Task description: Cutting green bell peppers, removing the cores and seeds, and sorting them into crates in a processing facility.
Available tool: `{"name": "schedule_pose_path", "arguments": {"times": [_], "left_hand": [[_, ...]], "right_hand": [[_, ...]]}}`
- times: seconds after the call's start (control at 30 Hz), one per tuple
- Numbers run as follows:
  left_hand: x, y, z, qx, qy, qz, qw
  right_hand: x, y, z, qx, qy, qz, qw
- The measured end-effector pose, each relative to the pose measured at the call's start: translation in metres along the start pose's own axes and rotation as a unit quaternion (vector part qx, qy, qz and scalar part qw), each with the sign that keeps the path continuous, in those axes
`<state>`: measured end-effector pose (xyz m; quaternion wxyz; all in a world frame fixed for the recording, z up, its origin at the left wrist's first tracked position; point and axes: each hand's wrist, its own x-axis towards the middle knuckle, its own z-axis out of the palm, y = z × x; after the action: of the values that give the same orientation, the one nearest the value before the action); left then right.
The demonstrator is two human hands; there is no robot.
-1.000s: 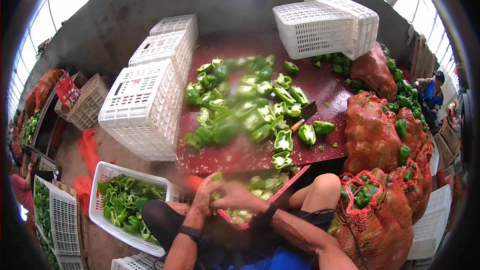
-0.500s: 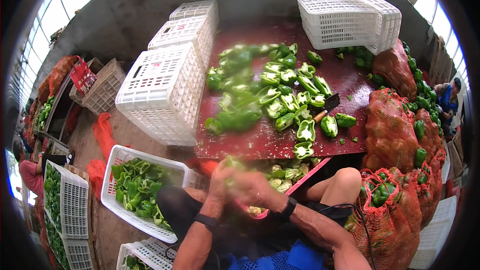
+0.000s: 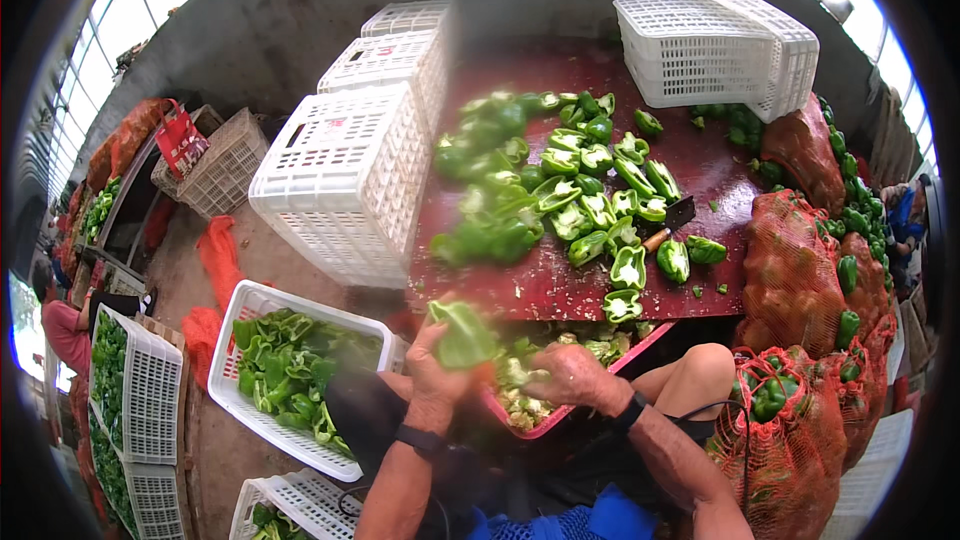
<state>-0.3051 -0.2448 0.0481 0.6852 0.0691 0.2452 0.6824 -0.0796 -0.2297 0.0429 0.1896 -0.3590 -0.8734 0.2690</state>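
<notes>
My left hand (image 3: 430, 372) is closed around a hollow green pepper half (image 3: 463, 336), its edge blurred. Across from it, my right hand (image 3: 578, 378) has curled fingers above a pink tub (image 3: 520, 433); whatever they may hold is too small to make out. Pale pepper cores and seeds (image 3: 522, 402) lie in that tub, between my knees. On the dark red table (image 3: 480, 292) ahead, many cut green pepper halves (image 3: 597, 208) are spread, the left ones smeared by a blur. A knife with a dark broad blade (image 3: 680, 214) and wooden handle rests among the right-hand halves.
By my left knee stands a white crate (image 3: 222, 365) of green pepper pieces. White crates (image 3: 335, 190) line the table's left side; more white crates (image 3: 700, 50) sit at its far right. Red mesh sacks of peppers (image 3: 790, 280) crowd the right. Another person (image 3: 66, 325) is far left.
My hands, together before, have moved apart: the left now shows the pepper half, and the right has shifted right over the tub. The whole view has shifted slightly.
</notes>
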Motion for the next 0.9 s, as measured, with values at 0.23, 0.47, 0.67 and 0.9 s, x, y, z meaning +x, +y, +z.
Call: {"name": "schedule_pose_path", "arguments": {"times": [0.23,0.47,0.67,0.9], "left_hand": [[-0.003,0.02,0.004,0.229,0.024,0.175,0.957],[-0.047,0.179,0.006,0.698,0.271,0.489,0.447],[-0.061,0.239,-0.072,0.725,0.296,0.292,0.549],[-0.077,0.111,0.036,0.51,0.058,0.246,0.822]], "right_hand": [[0.013,0.05,-0.022,-0.006,0.236,0.149,0.96],[-0.02,0.143,-0.045,-0.108,0.377,0.378,0.839],[-0.012,0.138,-0.004,-0.225,0.242,0.388,0.861],[-0.012,0.143,0.007,-0.272,0.188,0.336,0.882]]}}
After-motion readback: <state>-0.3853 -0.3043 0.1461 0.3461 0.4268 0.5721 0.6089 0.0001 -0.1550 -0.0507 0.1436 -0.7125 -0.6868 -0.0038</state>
